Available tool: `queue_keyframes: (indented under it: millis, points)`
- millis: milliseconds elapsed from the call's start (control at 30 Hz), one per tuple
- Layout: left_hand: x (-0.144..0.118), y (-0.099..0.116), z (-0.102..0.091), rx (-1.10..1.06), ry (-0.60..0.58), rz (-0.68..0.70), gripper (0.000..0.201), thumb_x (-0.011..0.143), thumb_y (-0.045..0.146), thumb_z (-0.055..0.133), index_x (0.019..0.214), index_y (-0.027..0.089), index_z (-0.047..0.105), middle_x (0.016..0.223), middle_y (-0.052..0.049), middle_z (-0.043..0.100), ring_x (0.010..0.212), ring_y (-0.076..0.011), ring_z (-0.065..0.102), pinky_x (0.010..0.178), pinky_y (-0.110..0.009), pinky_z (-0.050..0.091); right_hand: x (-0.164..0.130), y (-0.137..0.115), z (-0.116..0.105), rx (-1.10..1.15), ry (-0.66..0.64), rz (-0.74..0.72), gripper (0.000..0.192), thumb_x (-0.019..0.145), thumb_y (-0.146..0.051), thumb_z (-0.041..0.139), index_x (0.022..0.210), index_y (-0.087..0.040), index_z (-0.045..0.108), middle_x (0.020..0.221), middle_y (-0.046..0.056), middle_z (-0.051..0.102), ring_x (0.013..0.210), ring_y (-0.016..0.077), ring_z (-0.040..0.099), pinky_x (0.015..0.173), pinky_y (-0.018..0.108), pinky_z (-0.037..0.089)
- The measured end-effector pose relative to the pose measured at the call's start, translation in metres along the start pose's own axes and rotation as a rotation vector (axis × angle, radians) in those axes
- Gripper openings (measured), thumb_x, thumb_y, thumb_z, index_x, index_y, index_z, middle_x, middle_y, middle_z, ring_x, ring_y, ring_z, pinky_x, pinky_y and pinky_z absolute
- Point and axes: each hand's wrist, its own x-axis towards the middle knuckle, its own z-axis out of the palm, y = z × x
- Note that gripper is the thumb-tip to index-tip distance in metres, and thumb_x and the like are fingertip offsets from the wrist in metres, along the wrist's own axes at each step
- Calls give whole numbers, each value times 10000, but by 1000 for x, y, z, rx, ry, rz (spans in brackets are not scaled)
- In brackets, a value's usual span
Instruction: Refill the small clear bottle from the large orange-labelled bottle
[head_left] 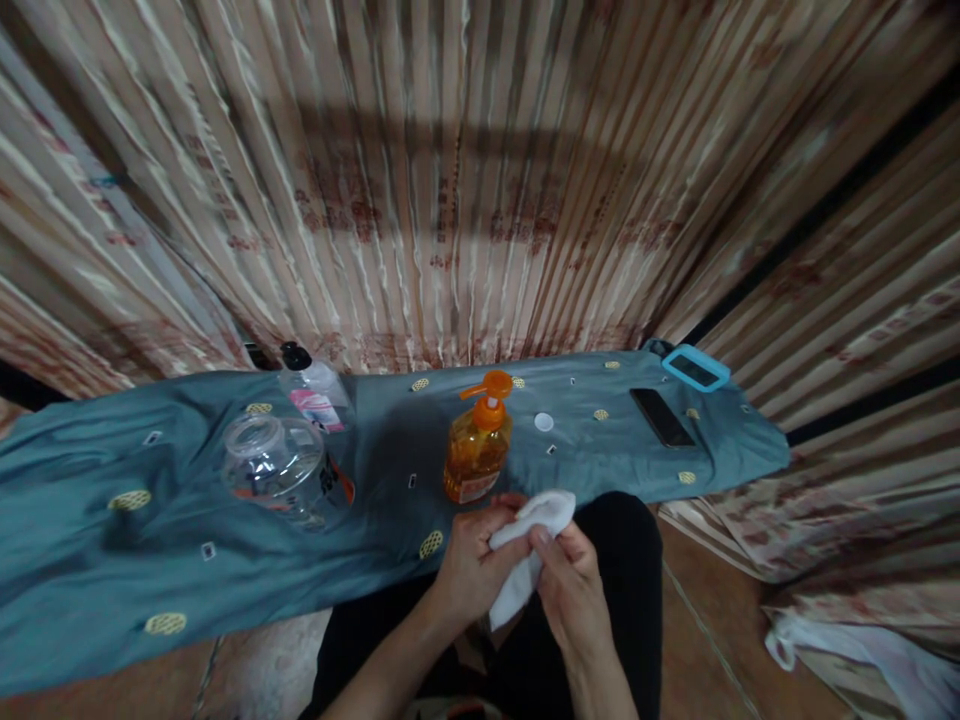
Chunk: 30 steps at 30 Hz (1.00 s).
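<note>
A white cloth or wipe (519,583) is bunched between my two hands, just above my lap. Its left side is gripped by my left hand (476,555), with the thumb laid over it. My right hand (571,590) pinches the other side, thumb on top. Right beyond my hands stands a pump bottle (478,455) of amber liquid with an orange pump head, upright on the cloth-covered surface. Some of the fingers behind the white cloth are hidden.
On the green-blue tablecloth (390,530) are a large clear plastic jar (281,470), a clear bottle with a black cap (319,395), a small white disc (544,422), a dark phone (662,417) and a blue-framed object (696,368). Pleated curtains (450,200) hang behind.
</note>
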Motion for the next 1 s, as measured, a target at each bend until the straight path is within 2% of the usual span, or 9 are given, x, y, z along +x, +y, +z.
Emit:
queue_keyframes:
  millis: [100, 233, 400, 467, 567, 700, 800, 900, 1000]
  points:
    - [-9, -5, -11, 88, 73, 103, 354, 992, 445, 723, 1272, 231, 757, 1157, -82, 821, 1001, -232, 784, 894, -315, 635, 28, -10, -7, -43, 144, -77, 407, 886, -612, 823, 906, -207, 784, 793, 48, 771, 562, 154, 670, 699, 353, 625]
    - [-22, -21, -22, 390, 261, 319, 519, 1043, 284, 660, 1548, 337, 555, 1502, -104, 671, 1391, -259, 663, 1180, -420, 559, 92, -19, -8, -201, 279, -282, 421, 921, -560, 827, 1042, -171, 722, 859, -10, 708, 645, 106, 600, 650, 272, 542]
    - [-27, -50, -1, 542, 358, 304, 816, 1072, 287, 592, 1758, 332, 152, 1815, -156, 288, 1686, -331, 322, 1333, -550, 394, 132, -13, 26, -387, -48, -379, 459, 975, -626, 738, 1061, -175, 717, 913, 8, 690, 788, 153, 651, 779, 343, 579]
    - [-25, -59, 8, 539, 375, 277, 828, 1092, 278, 541, 1768, 331, 65, 1870, -134, 125, 1731, -321, 200, 1364, -536, 344, 125, -8, 36, -414, -165, -376, 562, 1016, -716, 614, 1173, -187, 720, 1084, 66, 739, 997, 210, 715, 945, 438, 594]
    - [-17, -69, 9, 518, 409, 278, 836, 1101, 266, 513, 1768, 334, 15, 1886, -105, 30, 1749, -290, 114, 1393, -504, 285, 105, -4, 38, -435, -173, -353, 654, 1074, -752, 423, 1266, -196, 708, 1242, 112, 740, 1181, 244, 708, 1089, 514, 545]
    - [5, -75, -11, 450, 428, 283, 902, 1065, 357, 601, 1769, 305, 40, 1867, -159, 131, 1731, -346, 197, 1383, -570, 293, 75, 1, 33, -481, -148, -331, 579, 1098, -672, 464, 1321, -194, 703, 1294, 120, 742, 1194, 246, 714, 1089, 509, 546]
    - [24, -74, -27, 378, 462, 234, 1011, 949, 454, 763, 1748, 262, 174, 1776, -213, 347, 1652, -395, 382, 1341, -612, 361, 60, 7, 37, -491, -131, -342, 577, 1098, -640, 487, 1423, -200, 667, 1450, 153, 685, 1363, 266, 639, 1202, 518, 460]
    - [35, -71, -34, 352, 490, 225, 1005, 858, 472, 841, 1689, 256, 319, 1666, -205, 493, 1567, -391, 501, 1305, -600, 421, 64, 13, 45, -461, -83, -324, 640, 1083, -675, 477, 1466, -187, 635, 1504, 175, 645, 1422, 283, 588, 1252, 532, 395]
    - [34, -67, -35, 339, 470, 229, 1029, 801, 494, 876, 1658, 262, 355, 1645, -190, 503, 1555, -391, 509, 1293, -598, 438, 85, 15, 48, -395, -82, -267, 602, 1064, -699, 513, 1339, -191, 683, 1310, 131, 720, 1226, 264, 680, 1142, 532, 494]
